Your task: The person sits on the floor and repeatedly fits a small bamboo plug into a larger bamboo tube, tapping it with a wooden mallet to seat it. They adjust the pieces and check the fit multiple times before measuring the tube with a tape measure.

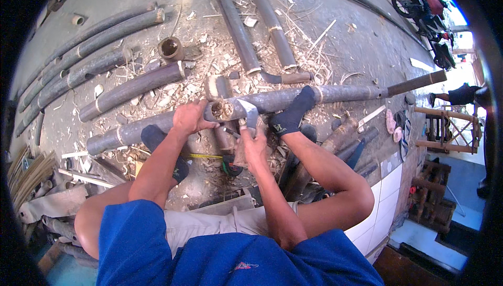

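A long dark bamboo pole (335,93) lies crosswise in front of me, with an opening cut in its side that shows a pale, rough inside. My left hand (189,118) grips the pole just left of this opening, thumb toward its edge. In my right hand (254,143) is a broad-bladed knife (249,112), its metal blade against the pole just right of the opening. My right foot in a dark sock (293,114) presses on the pole; the other sock (153,138) is by its left part. Under the opening stands a short bamboo piece (222,138), partly hidden.
Pale wood chips (209,71) litter the floor. Several bamboo poles (115,29) lie at left, and two bamboo lengths (236,31) point away at centre. A tape measure (230,166) sits between my legs. A motorcycle (427,18) and a bamboo frame (445,128) stand at right.
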`<state>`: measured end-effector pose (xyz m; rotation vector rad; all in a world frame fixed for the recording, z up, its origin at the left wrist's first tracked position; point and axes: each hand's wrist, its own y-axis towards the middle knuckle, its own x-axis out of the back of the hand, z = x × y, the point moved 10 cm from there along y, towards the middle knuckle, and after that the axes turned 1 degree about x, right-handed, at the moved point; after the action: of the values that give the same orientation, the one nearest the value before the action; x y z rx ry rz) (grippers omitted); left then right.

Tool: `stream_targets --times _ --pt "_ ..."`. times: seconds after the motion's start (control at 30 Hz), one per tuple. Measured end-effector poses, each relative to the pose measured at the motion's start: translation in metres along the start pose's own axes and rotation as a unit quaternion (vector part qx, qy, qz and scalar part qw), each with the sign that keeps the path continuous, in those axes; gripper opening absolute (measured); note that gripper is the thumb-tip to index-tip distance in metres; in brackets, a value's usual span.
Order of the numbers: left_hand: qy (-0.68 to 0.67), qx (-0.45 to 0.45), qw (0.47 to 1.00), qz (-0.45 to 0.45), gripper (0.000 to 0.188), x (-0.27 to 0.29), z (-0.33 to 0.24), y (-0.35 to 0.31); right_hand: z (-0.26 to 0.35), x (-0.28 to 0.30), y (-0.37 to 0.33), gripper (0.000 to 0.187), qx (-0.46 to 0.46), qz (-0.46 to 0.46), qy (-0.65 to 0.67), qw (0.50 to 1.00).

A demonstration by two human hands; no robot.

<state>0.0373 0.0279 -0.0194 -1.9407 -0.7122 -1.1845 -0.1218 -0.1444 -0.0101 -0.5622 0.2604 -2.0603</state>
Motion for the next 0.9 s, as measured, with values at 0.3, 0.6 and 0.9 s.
stream_targets --times 0.3,0.6,0.9 --pt "-0.084 -0.028 0.996 0.016 0.080 -0.008 0.012 0.006 -0.031 -0.104 -0.030 0.035 -0.299 0.170 0.314 0.885" --pt "-0.134 0.031 0.986 0.090 0.084 -0.010 0.016 0.012 -0.041 -0.099 -0.027 0.032 -0.309 0.194 0.297 0.882" --pt "-0.186 0.096 0.975 0.073 0.083 -0.011 0.023 0.018 -0.039 -0.122 -0.025 0.030 -0.275 0.094 0.369 0.883"
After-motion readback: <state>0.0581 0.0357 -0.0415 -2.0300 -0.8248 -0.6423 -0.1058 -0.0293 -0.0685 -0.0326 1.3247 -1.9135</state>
